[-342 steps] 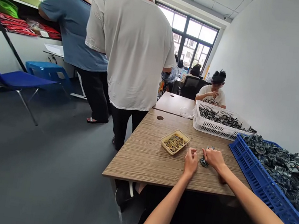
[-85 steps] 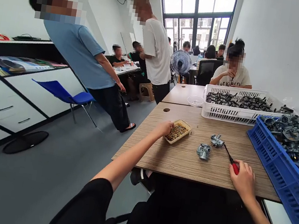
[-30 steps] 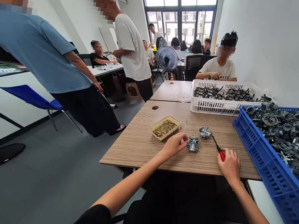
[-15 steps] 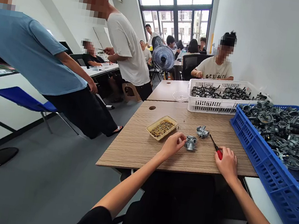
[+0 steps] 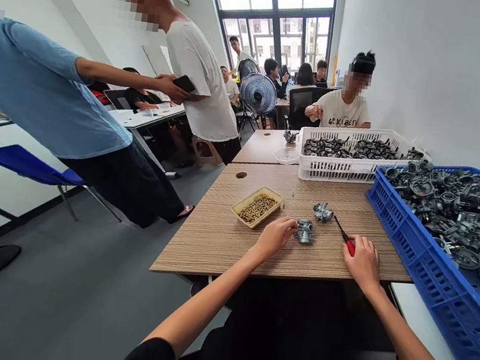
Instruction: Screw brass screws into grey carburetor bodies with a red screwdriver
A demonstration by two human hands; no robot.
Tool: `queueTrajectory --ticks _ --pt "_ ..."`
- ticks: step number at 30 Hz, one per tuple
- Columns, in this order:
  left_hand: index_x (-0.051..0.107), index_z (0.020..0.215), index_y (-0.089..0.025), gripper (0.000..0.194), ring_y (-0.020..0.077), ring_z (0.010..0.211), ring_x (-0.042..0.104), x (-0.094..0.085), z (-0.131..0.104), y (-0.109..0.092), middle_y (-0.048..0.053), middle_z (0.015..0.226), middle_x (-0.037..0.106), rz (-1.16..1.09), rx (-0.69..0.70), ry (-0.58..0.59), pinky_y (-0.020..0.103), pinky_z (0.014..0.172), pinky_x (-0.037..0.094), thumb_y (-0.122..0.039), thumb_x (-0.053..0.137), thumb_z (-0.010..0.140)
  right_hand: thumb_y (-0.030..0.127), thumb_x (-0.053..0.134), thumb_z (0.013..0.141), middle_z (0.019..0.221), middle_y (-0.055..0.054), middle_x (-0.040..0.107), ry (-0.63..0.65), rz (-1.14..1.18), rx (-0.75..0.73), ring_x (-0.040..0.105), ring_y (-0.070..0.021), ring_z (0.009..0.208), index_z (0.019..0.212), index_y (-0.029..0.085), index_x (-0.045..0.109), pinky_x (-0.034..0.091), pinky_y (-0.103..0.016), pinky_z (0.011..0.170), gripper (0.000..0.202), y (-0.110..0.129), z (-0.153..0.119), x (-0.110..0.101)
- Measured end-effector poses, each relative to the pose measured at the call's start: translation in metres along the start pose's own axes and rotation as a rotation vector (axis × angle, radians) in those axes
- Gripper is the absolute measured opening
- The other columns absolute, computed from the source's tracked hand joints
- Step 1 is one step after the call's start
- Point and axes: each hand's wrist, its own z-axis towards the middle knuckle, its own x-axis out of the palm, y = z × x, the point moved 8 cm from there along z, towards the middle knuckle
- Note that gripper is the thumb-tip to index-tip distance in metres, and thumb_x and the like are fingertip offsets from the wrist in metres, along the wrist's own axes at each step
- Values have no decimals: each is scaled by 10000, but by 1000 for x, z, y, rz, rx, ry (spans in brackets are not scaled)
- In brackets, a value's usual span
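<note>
The bent fingers of my left hand [image 5: 276, 238] are closed at the left side of a grey metal carburetor [image 5: 305, 232] on the table. Its small details are hidden by the fingertips. My right hand [image 5: 362, 259] rests near the table's front edge, wrapped round the red handle of a screwdriver [image 5: 350, 245]. The dark shaft points away and to the left, apart from the carburetors. A second carburetor [image 5: 322, 211] lies just behind the first. Left of them, a yellowish tray [image 5: 241, 218] holds many small brass-coloured parts [image 5: 259, 208].
On the right, a blue crate [image 5: 425, 253] is heaped with carburetors. Behind the table's middle stands a white basket [image 5: 335, 173] with more, and one carburetor [image 5: 290, 136] beside it. A co-worker [image 5: 345, 108] sits opposite; two people stand left of the wooden table [image 5: 208, 241].
My hands hold nearly the same positions. A carburetor now stands beside the white basket. The person in blue has raised an arm, and a dark phone-like object shows by the hand.
</note>
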Motion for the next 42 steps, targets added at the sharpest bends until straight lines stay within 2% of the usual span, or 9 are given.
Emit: queueTrajectory --ticks 6,11,14,18,24,29,33,36,42 --pt "648 1008 -223 102 237 1268 595 0 1 -20 90 1368 613 97 208 20 423 1100 505 -210 549 987 347 480 979 1102 -117 683 4 -1 4 587 -286 1059 1124 191 604 405 -382 867 246 1 -1 0" --pt "639 971 -227 90 234 1219 623 6 -1 -33 88 1328 635 55 257 91 423 1069 531 -225 550 984 344 474 977 1103 -121 683 1 7 4 589 -287 1057 1122 196 604 408 -386 862 245 1 -2 -1" --pt "633 960 -229 86 235 1164 630 7 0 -36 90 1256 646 59 240 83 413 1037 535 -257 556 984 340 478 977 1106 -125 686 -1 17 -3 592 -286 1054 1116 195 606 407 -389 870 238 2 -2 -1" --pt "606 1075 -230 137 243 1121 616 6 3 -39 85 1151 643 41 205 64 397 1002 527 -324 581 979 339 487 982 1114 -121 686 11 10 11 597 -285 1058 1121 195 603 405 -387 883 232 3 -2 -2" --pt "576 1183 -231 249 235 1125 604 9 4 -33 75 1156 607 -74 120 6 386 1022 504 -344 603 963 327 514 979 1110 -134 685 33 -38 40 599 -286 1059 1115 186 608 412 -391 888 217 7 -3 -5" --pt "600 1060 -238 120 210 1031 624 23 -2 -22 52 1077 600 -158 -53 -108 373 967 518 -318 574 975 288 538 970 1119 -155 677 192 -117 57 609 -281 1086 1054 172 590 423 -373 886 153 6 2 -9" --pt "613 990 -262 98 227 1009 621 30 -8 -23 51 1019 583 -173 -109 -212 397 960 530 -355 589 969 249 506 1000 1058 -149 703 326 -48 158 679 -251 979 1075 170 556 432 -324 790 119 -3 6 -22" --pt "614 1015 -270 135 234 1055 618 33 -10 -22 62 1062 568 -173 -135 -234 401 987 524 -393 591 965 270 502 1017 980 -127 723 321 58 193 700 -244 893 1076 183 546 414 -304 732 114 -6 11 -41" --pt "423 1368 -218 570 246 1117 636 40 -9 -8 148 1293 584 -279 -206 -198 392 931 531 -492 647 921 323 560 986 911 -51 710 197 307 84 658 -213 839 1049 222 574 390 -278 717 120 8 20 -82"
